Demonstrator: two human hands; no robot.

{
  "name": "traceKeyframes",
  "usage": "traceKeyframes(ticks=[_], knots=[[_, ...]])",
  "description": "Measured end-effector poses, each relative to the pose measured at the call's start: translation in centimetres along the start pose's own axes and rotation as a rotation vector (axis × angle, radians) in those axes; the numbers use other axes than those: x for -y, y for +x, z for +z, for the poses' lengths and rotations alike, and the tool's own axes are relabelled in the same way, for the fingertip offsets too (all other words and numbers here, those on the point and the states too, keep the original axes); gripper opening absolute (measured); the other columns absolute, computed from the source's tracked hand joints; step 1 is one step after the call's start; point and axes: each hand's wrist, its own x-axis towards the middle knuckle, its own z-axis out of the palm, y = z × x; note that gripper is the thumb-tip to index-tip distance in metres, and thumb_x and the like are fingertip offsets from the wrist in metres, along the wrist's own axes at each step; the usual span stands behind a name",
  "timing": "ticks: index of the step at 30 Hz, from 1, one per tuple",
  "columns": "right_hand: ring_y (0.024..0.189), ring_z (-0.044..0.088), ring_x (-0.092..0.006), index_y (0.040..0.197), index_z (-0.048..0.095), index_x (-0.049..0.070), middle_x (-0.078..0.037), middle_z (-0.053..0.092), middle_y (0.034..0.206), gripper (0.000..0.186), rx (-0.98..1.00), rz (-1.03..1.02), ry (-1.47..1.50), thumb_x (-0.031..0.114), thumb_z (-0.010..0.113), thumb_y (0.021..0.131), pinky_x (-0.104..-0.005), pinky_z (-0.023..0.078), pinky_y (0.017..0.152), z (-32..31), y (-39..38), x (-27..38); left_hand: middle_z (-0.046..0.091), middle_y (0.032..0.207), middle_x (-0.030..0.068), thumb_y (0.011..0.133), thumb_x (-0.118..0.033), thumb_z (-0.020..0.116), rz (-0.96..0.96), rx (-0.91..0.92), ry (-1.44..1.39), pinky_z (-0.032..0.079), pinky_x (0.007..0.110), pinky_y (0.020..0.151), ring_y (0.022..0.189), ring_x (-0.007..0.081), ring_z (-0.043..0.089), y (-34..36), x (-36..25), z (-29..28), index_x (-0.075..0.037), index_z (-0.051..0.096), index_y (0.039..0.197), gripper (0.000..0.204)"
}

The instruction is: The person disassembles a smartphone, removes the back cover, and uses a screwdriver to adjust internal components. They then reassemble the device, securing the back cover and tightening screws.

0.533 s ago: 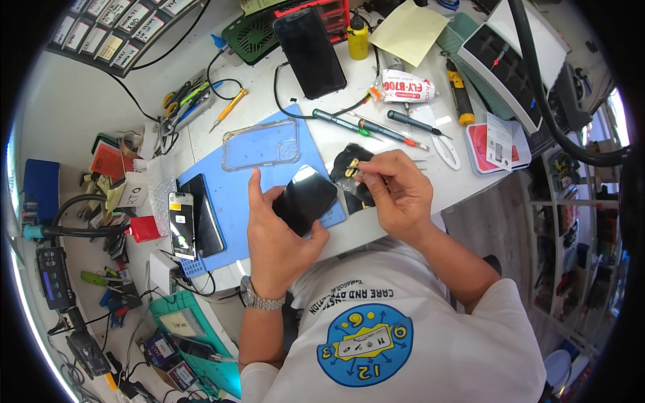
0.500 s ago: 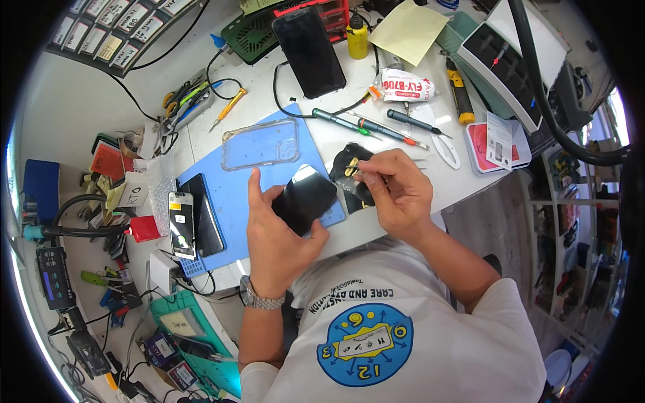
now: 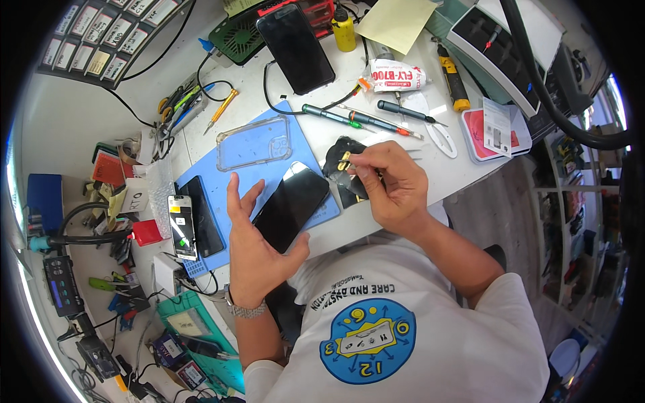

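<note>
- Left hand (image 3: 259, 252), lower centre: fingers spread, palm and thumb propping a black phone (image 3: 290, 207) by its near end; the phone lies tilted across the near edge of the blue mat (image 3: 222, 181).
- Right hand (image 3: 393, 188), centre: fingertips pressed together, pinching a small black part with a gold tab (image 3: 345, 163), just right of the phone.
- Progress, judged: phone looks closed, glass up; small part not yet fitted to anything; clear case (image 3: 254, 142) lies empty on the mat beyond, so casing not done.
- Left of mat: a second dark phone (image 3: 203, 216), and a small phone with a lit screen (image 3: 181, 225).
- Right edge: red flat box under a white leaflet (image 3: 497, 127).
- Upper centre: white tube with red print (image 3: 396, 74); yellow sheet (image 3: 396, 23) behind.
- Upper left: grid of small white label cards (image 3: 101, 40).
</note>
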Motion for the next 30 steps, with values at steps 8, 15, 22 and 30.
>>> traceKeyframes(ticks=[8, 15, 22, 30], knots=[[0.085, 0.066, -0.0216, 0.111, 0.08, 0.004, -0.009, 0.071, 0.095, 0.025, 0.043, -0.039, -0.481, -0.011, 0.073, 0.092, -0.0333, 0.052, 0.079, 0.2, 0.6, 1.8, 0.057, 0.151, 0.0324, 0.07, -0.02, 0.098, -0.084, 0.003, -0.022, 0.042, 0.053, 0.126, 0.143, 0.0441, 0.058, -2.8, 1.3, -1.7, 0.005, 0.006, 0.173, 0.141], [0.09, 0.058, -0.0256, 0.1, 0.079, 0.009, -0.004, 0.066, 0.094, 0.019, 0.119, -0.085, -0.755, -0.004, 0.073, 0.087, -0.0426, 0.04, 0.086, 0.9, 0.0, 1.1, 0.064, 0.144, 0.0272, 0.071, -0.027, 0.101, 0.004, 0.065, 0.164, 0.049, 0.048, 0.116, 0.13, 0.041, 0.064, -0.5, 0.8, -1.0, 0.001, 0.015, 0.175, 0.138], [0.095, 0.056, -0.0244, 0.105, 0.08, 0.009, -0.003, 0.063, 0.098, 0.024, 0.106, -0.094, -0.779, -0.004, 0.073, 0.086, -0.043, 0.039, 0.089, 0.9, -0.3, 0.6, 0.064, 0.13, 0.0228, 0.067, -0.022, 0.1, -0.06, 0.158, 0.208, 0.055, 0.046, 0.106, 0.117, 0.0389, 0.065, 1.7, 1.0, -1.1, 0.003, 0.033, 0.168, 0.124], [0.109, 0.056, -0.0267, 0.113, 0.079, 0.009, -0.005, 0.065, 0.111, 0.029, 0.039, -0.088, -0.751, -0.005, 0.074, 0.088, -0.0442, 0.038, 0.096, 0.9, 0.2, 1.3, 0.061, 0.118, 0.016, 0.065, -0.016, 0.097, -0.182, 0.153, 0.175, 0.06, 0.042, 0.091, 0.106, 0.0331, 0.068, 1.9, -0.7, -0.5, 0.001, 0.062, 0.136, 0.082]])
